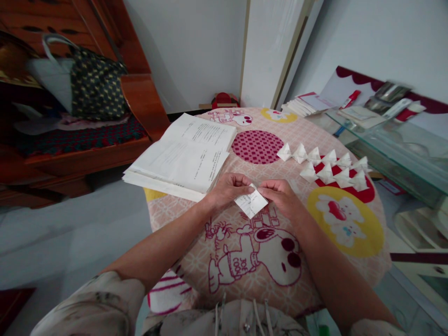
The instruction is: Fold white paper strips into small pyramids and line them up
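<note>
The small folded paper (251,204) is between the two hands, above the tabletop (255,171); the left hand (228,190) pinches its upper left side with thumb and finger, and the right hand (282,193) pinches its upper right side in the same manner. This paper is white, has the form of a square standing on its corner, and carries dark print. Far to the left of the hands, a dark patterned bag (98,86) sits on a wooden bench (142,100); what it contains, I cannot tell.
</note>
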The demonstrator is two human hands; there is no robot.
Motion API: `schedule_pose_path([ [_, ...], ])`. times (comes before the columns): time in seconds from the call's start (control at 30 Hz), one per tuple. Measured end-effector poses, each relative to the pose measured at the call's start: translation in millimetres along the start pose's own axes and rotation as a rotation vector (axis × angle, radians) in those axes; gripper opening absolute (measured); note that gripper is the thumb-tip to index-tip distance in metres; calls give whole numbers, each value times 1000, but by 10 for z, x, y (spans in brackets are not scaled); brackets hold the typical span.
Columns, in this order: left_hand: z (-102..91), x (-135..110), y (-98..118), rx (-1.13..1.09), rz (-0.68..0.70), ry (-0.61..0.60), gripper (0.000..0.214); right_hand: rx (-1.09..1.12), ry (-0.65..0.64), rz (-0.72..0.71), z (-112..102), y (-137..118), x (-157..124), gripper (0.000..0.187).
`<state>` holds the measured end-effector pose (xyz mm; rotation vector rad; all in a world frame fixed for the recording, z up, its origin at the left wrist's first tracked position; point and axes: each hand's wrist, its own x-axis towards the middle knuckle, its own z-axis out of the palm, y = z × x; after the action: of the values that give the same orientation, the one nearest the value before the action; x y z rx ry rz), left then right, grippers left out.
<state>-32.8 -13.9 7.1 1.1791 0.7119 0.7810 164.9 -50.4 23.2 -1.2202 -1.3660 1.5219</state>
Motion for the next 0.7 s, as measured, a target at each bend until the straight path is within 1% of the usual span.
schedule_pose_path([
  [0.17, 15, -15, 4, 16, 4, -5, 28, -117, 53, -78, 27, 0, -6, 26],
  [0.3, 30, -31, 8, -23, 3, -5, 29, -152, 101, -120, 41, -8, -7, 27],
  [0.53, 60, -47, 22, -74, 17, -9, 28, -137, 129, -111, 66, -58, -29, 30],
  [0.7, 69, -50, 25, -49, 17, 11, 30, -145, 133, -125, 63, -59, -31, 29],
])
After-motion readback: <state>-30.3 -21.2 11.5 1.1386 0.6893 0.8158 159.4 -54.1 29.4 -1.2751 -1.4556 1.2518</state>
